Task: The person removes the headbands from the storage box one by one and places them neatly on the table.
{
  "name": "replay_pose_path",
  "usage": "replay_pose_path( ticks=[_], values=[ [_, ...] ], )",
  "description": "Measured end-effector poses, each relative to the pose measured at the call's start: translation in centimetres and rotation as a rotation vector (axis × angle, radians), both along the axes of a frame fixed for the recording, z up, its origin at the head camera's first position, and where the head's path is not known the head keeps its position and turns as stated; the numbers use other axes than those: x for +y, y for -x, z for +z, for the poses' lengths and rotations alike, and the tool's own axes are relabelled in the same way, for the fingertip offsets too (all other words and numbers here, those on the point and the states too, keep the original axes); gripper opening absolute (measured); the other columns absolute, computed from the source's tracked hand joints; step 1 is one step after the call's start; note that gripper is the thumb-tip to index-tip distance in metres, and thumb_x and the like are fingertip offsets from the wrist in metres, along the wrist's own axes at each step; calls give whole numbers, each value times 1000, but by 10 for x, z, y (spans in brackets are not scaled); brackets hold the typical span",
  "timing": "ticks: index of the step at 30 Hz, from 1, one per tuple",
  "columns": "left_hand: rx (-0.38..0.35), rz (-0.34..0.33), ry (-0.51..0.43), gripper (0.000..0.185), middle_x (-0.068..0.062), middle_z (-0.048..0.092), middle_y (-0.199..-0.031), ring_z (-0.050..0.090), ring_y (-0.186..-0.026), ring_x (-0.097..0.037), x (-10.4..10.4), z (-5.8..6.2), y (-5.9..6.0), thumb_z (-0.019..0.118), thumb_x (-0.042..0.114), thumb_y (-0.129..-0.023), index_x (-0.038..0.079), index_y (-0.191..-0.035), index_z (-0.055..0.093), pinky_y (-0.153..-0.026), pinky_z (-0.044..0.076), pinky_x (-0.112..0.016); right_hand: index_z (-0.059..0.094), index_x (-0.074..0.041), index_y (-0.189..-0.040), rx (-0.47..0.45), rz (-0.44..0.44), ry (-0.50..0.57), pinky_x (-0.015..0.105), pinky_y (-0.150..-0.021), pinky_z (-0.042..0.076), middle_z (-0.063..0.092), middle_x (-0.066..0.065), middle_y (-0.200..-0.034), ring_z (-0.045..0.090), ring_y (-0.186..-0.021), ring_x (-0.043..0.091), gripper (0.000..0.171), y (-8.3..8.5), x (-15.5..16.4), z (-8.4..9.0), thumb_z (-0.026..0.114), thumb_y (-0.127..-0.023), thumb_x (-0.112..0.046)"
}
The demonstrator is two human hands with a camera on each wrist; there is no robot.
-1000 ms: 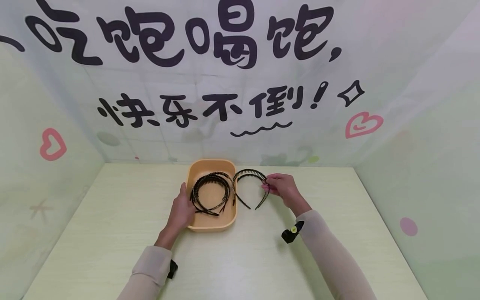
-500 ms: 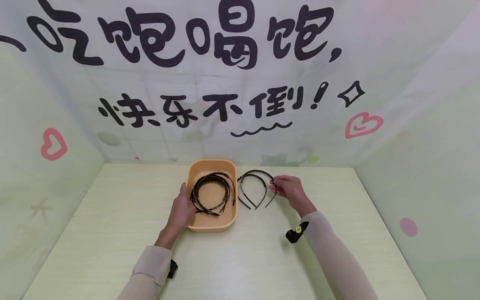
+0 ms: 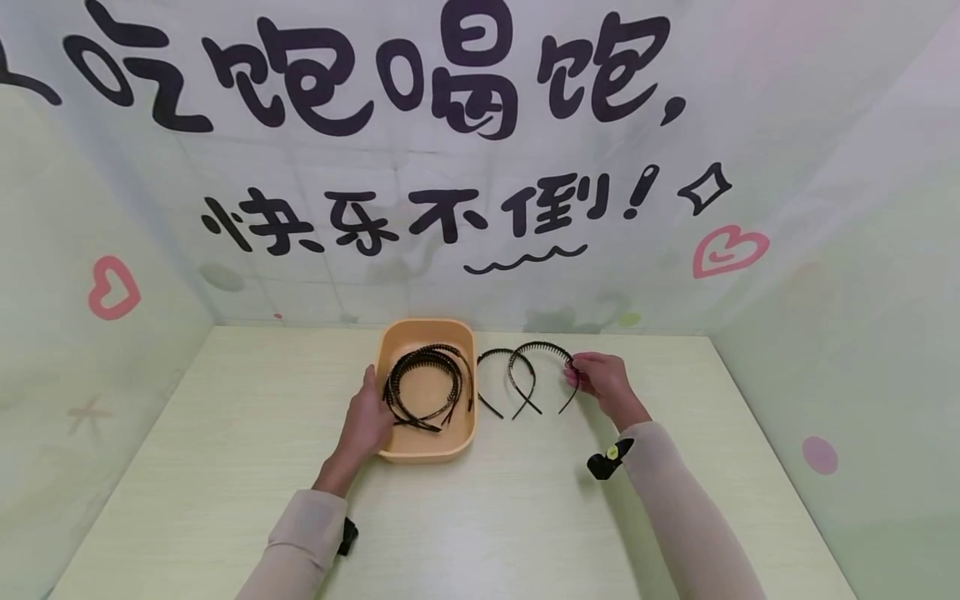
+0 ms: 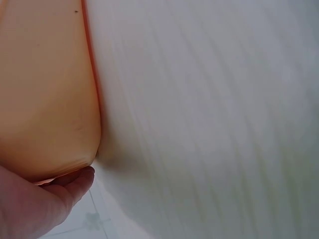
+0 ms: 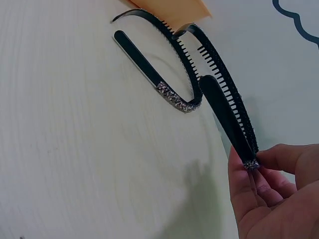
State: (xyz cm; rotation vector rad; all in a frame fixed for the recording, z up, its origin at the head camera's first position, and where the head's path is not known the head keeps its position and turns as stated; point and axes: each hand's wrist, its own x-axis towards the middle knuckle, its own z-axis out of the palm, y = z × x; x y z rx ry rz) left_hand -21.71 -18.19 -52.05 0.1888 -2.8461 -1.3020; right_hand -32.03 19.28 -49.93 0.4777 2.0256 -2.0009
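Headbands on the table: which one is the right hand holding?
The rightmost headband, pinched by the right hand. The other headband lies free beside the orange tray; the rest lie inside.

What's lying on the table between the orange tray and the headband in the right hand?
In the head view, one more black headband lies between the tray and the held headband, its leg crossing the held one's.

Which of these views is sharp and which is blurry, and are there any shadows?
Head view: evenly lit, wide-angle bend at the walls. Left wrist view: too close, soft focus on the orange tray and table. Right wrist view: the headband is sharp, and the right hand casts a faint shadow on the table.
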Motion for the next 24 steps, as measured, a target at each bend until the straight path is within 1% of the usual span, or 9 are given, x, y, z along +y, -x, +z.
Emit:
replay_pose_path(
  ticks=[2,6,11,19,24],
  values=[
    [-6,0,-6,72,-39,34,-148,59,-109,-39,0,0,0,35,-9,-92,-10,-155,1,-85,49,-45,58,11,-127,1,-1,-4,25,-70,57,73,11,-93,69,-72,10,33,-1,3,0,57,-98,-3],
    [-12,-1,-15,72,-38,29,-151,49,-128,-45,0,1,0,33,-9,-92,-9,-155,-1,-98,46,-52,58,11,-128,8,2,-10,25,-71,58,74,11,-93,69,-72,9,33,-1,6,1,57,-98,-3],
    [-8,-7,-11,72,-39,29,-151,49,-128,-46,-1,0,-1,33,-9,-91,-9,-155,-1,-97,46,-52,57,11,-128,6,-13,-16,26,-73,58,73,14,-99,69,-74,10,33,-1,11,1,55,-99,-4],
    [-4,-12,-25,73,-39,30,-150,50,-125,-45,-1,1,-1,34,-9,-90,-9,-155,-1,-97,46,-52,57,11,-129,-3,-56,-18,25,-71,58,72,8,-87,69,-73,10,33,0,18,-1,54,-99,-3],
    [-10,-12,-26,73,-38,28,-152,45,-131,-46,-1,2,-1,33,-9,-91,-9,-155,-2,-102,43,-54,56,11,-128,13,-82,-15,25,-70,57,71,6,-84,68,-72,10,33,1,25,-4,54,-99,-4]
  ],
)
